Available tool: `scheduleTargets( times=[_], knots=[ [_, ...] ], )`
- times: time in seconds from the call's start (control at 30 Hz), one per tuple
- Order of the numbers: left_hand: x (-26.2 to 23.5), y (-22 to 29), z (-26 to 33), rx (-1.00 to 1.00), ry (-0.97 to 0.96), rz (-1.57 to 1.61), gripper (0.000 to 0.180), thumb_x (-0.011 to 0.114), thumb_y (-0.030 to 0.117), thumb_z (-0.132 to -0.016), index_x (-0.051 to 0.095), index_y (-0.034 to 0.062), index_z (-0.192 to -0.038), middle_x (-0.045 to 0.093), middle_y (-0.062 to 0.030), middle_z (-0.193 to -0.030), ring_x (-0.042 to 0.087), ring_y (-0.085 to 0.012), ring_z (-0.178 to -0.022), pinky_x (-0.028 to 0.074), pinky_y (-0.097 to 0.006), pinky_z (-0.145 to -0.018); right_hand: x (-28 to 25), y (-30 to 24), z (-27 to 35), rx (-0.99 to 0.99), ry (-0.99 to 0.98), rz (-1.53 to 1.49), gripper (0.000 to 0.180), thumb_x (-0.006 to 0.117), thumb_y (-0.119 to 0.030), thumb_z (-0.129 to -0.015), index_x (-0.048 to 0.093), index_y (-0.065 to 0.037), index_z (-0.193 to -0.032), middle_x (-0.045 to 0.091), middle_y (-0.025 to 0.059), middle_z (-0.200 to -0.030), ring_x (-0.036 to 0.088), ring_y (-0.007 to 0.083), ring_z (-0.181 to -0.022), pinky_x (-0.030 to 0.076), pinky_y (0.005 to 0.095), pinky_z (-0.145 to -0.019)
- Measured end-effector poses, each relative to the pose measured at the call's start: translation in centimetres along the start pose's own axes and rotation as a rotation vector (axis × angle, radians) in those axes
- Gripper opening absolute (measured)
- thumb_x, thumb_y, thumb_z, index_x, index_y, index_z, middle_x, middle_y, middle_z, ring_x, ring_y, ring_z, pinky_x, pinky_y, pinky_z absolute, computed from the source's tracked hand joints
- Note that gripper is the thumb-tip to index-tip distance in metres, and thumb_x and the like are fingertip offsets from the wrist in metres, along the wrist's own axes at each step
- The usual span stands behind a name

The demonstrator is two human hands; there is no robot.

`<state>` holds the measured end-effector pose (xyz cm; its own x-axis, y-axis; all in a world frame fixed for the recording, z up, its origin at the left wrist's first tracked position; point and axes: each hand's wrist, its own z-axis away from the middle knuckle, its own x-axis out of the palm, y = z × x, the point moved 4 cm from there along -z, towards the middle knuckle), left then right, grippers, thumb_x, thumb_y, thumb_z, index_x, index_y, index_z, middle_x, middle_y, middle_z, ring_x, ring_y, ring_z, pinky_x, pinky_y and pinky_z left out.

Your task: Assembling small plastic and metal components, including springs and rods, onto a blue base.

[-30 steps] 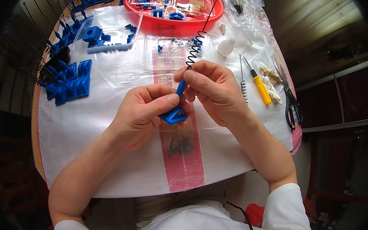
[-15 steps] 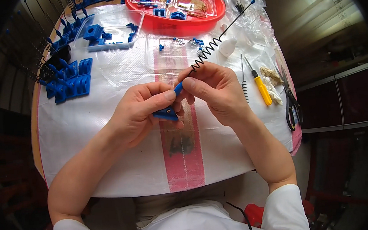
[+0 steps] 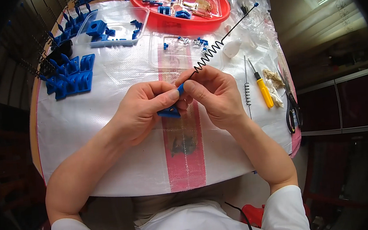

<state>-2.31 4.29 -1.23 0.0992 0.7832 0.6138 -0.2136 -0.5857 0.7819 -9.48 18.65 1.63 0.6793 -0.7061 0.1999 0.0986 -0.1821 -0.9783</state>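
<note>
A small blue plastic part (image 3: 169,112) holds a black coiled-spring wire (image 3: 213,49) slanting up to the right.

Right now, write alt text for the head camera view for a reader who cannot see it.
Two bare hands meet over a white woven table cover: the left hand pinches a small blue plastic part while the right hand holds a black coiled spring wire at it. Around them lie more blue parts, a red tray, a yellow-handled screwdriver and black scissors.
</note>
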Motion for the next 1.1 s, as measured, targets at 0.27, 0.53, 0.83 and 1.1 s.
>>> scheduleTargets(
  times=[0.27, 0.53, 0.83, 1.1],
  knots=[
    [0.02, -0.11, 0.04, 0.008, 0.028, 0.027, 0.021, 0.064, 0.017, -0.096, 0.066, -0.0018, -0.104, 0.069, -0.0086, -0.092, 0.067, -0.016, -0.087, 0.053, -0.03, -0.083, 0.34, 0.32, -0.05, 0.015, 0.006, -0.037, 0.009, 0.062, -0.004, -0.095, 0.064, 0.001, -0.102, 0.068, 0.004, -0.086, 0.063, 0.0083, -0.074, 0.053, 0.0238, -0.068],
    [-0.08, -0.16, -0.04, 0.022, 0.023, 0.024, 0.023, 0.063, 0.019, -0.096, 0.066, -0.002, -0.104, 0.069, -0.0091, -0.092, 0.067, -0.0169, -0.086, 0.053, -0.031, -0.083, 0.36, 0.66, -0.17, 0.013, -0.012, -0.065, 0.009, 0.061, -0.005, -0.096, 0.063, 0.0, -0.103, 0.068, 0.0036, -0.086, 0.063, 0.0082, -0.074, 0.053, 0.0237, -0.067],
    [-0.22, -0.26, -0.08, 0.024, 0.016, 0.027, 0.023, 0.064, 0.02, -0.096, 0.066, -0.0022, -0.103, 0.069, -0.0089, -0.092, 0.067, -0.0162, -0.086, 0.053, -0.03, -0.083, 0.54, 0.62, -0.1, 0.02, 0.009, -0.07, 0.009, 0.061, -0.005, -0.096, 0.063, 0.0, -0.103, 0.067, 0.0034, -0.087, 0.062, 0.0076, -0.074, 0.051, 0.0229, -0.068],
    [-0.13, -0.21, 0.03, 0.022, 0.026, 0.039, 0.024, 0.064, 0.02, -0.096, 0.066, -0.0021, -0.105, 0.069, -0.0086, -0.092, 0.067, -0.0162, -0.086, 0.053, -0.03, -0.082, 0.88, 0.73, -0.03, 0.037, 0.015, -0.123, 0.007, 0.061, -0.004, -0.096, 0.063, 0.0, -0.102, 0.067, 0.0034, -0.087, 0.061, 0.0074, -0.074, 0.05, 0.0226, -0.067]
  ],
)
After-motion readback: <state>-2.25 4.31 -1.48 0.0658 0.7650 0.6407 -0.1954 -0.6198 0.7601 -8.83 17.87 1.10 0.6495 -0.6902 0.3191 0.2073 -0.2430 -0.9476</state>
